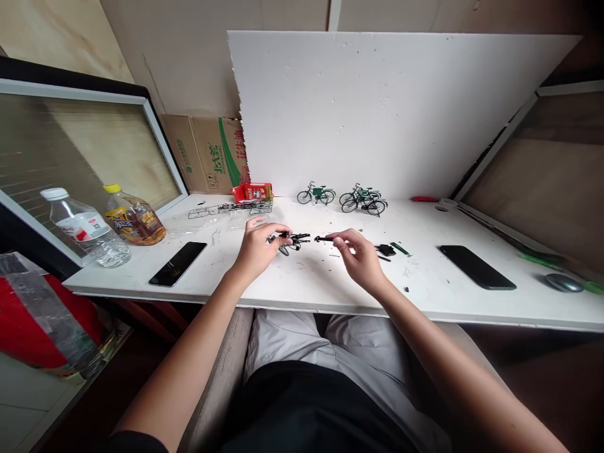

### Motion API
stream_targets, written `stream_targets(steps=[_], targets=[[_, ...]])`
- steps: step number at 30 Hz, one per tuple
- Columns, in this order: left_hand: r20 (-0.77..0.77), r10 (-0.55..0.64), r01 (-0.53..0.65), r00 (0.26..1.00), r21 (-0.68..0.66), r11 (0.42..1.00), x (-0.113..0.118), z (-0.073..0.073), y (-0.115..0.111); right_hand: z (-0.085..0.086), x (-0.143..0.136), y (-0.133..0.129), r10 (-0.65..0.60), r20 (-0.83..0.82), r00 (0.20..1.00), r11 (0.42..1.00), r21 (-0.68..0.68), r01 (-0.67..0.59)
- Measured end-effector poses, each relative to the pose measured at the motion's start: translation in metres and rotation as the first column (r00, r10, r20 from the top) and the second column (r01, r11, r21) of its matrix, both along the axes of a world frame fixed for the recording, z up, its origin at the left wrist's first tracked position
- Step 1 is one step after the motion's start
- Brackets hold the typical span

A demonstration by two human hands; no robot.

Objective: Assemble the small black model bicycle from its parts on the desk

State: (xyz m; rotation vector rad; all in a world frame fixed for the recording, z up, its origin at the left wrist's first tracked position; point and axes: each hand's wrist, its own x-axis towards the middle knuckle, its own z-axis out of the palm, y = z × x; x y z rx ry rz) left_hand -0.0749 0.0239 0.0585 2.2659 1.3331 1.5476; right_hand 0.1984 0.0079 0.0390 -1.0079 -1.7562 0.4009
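Above the middle of the white table [292,286], my left hand [262,244] is closed on a partly built miniature bicycle [298,241], whose dark frame and a wheel stick out past the fingers. To its right, my right hand [359,255] pinches a slim black tool [324,238] that looks like small tweezers or a driver; its tip points left at the bicycle, a short gap apart. Small dark parts [385,250] and a green strip [401,249] lie right of my right hand. My fingers hide part of the bicycle.
Several finished miniature bicycles [315,194] stand at the back before a white board [396,113]. Black part frames [231,209] lie beside a red packet [253,192]. Two phones [178,263] flank the work area. Bottles [134,217] stand left; a mouse [564,282] sits right.
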Motion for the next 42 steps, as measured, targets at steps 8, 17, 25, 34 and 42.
stream_targets(steps=[8, 17, 25, 34, 42], targets=[[-0.041, -0.069, 0.071, 0.997, 0.045, 0.996, 0.011, -0.007, -0.004, 0.001, -0.01, -0.008, 0.043, 0.017, 0.999, 0.998, 0.036, -0.043], [-0.058, -0.098, 0.098, 0.994, 0.002, 0.995, 0.023, -0.003, -0.013, -0.001, -0.016, -0.015, 0.026, -0.053, 0.998, 0.999, 0.029, -0.025], [0.013, -0.072, 0.073, 0.997, -0.096, 0.993, 0.022, -0.007, -0.013, -0.006, -0.01, -0.005, 0.02, -0.275, 0.961, 0.995, -0.092, -0.047], [0.147, -0.137, 0.161, 0.98, -0.163, 0.974, 0.025, 0.002, -0.02, -0.006, -0.007, -0.001, 0.067, -0.394, 0.917, 0.986, -0.115, -0.122], [0.204, -0.147, 0.181, 0.968, -0.162, 0.97, 0.023, 0.006, -0.02, -0.003, 0.0, 0.001, 0.092, -0.41, 0.907, 0.985, -0.093, -0.142]])
